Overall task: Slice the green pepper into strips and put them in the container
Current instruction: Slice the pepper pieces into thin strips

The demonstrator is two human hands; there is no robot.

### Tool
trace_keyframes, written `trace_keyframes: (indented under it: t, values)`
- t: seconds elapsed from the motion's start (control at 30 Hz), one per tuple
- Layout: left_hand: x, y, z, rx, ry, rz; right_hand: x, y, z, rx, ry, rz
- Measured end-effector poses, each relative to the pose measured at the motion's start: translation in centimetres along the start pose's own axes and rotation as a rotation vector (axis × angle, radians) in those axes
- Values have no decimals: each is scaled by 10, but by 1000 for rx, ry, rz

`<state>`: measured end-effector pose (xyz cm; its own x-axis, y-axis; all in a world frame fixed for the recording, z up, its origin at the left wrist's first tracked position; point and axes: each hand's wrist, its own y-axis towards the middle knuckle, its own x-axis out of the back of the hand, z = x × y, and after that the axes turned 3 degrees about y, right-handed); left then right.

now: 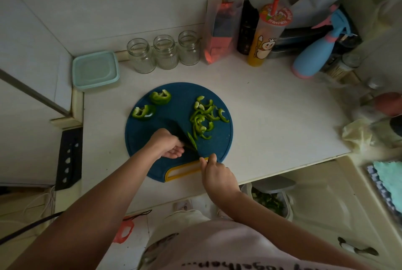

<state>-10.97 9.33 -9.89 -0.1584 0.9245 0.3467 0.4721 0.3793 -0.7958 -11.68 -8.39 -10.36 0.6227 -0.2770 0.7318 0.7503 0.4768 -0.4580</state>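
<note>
A round blue cutting board (219,139) lies on the white counter. Two large green pepper chunks (160,97) (144,113) rest at its far left, and a pile of cut pepper strips (203,117) lies on its right half. My left hand (168,143) is curled over a pepper piece that it mostly hides. A dark knife blade (180,131) stands right beside its fingers, with a fresh strip (192,140) on the blade's right. My right hand (214,171) grips the knife handle at the board's near edge. A pale teal lidded container (95,69) sits at the back left.
Three glass jars (165,52) line the back wall, beside a bag, a drink cup (266,32) and a blue spray bottle (315,56). A knife block (69,158) hangs at the left. Below the counter edge on the right stands a bin (272,201) holding green scraps.
</note>
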Motion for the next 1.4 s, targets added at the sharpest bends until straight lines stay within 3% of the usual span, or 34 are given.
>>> trace_keyframes:
  t: [0.3,0.57,0.7,0.93,1.1,1.4]
  values:
    - [-12,3,6,-11,-90,-64,4,10,-12,-37,178,-1]
    - [-11,-3,-6,3,20,49,5,23,11,43,-38,34]
    - [-10,-1,-9,12,23,22,5,27,18,124,-187,15]
    - [-9,0,-5,3,-47,-18,13,26,8,165,-225,6]
    - [-6,4,-3,0,-73,10,29,30,-15,63,44,33]
    - [6,1,-14,62,12,132,42,28,-22,197,259,126]
